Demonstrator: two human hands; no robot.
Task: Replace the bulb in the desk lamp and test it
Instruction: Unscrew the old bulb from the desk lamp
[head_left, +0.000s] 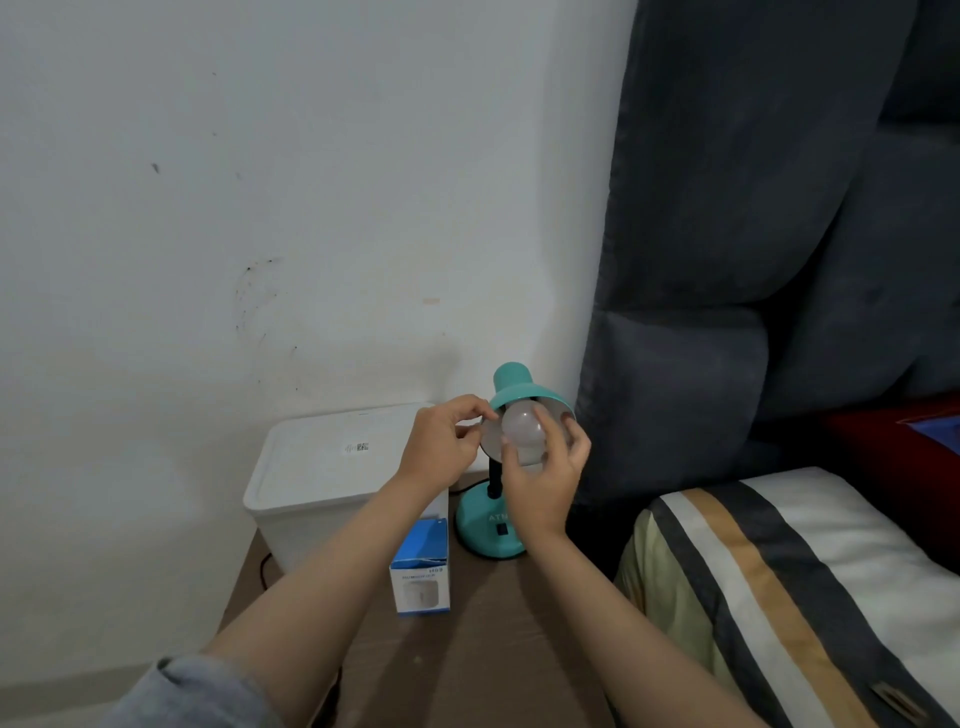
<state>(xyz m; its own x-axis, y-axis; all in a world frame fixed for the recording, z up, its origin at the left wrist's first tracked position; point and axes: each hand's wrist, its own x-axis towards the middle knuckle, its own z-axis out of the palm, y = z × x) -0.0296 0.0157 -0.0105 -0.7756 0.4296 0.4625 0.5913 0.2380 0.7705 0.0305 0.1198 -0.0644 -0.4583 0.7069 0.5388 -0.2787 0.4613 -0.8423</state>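
Observation:
A teal desk lamp (491, 535) stands on a brown bedside table (498, 639), its shade (511, 387) tilted toward me. A white round bulb (522, 428) sits in the mouth of the shade. My right hand (545, 480) wraps its fingers around the bulb from below and the right. My left hand (441, 447) pinches the left rim of the shade. The bulb is unlit. Whether its base is in the socket is hidden by the shade.
A blue and white bulb box (420, 569) stands upright on the table under my left forearm. A white lidded plastic bin (332, 478) sits at the back left against the wall. A dark padded headboard (727, 260) and a striped pillow (779, 582) lie to the right.

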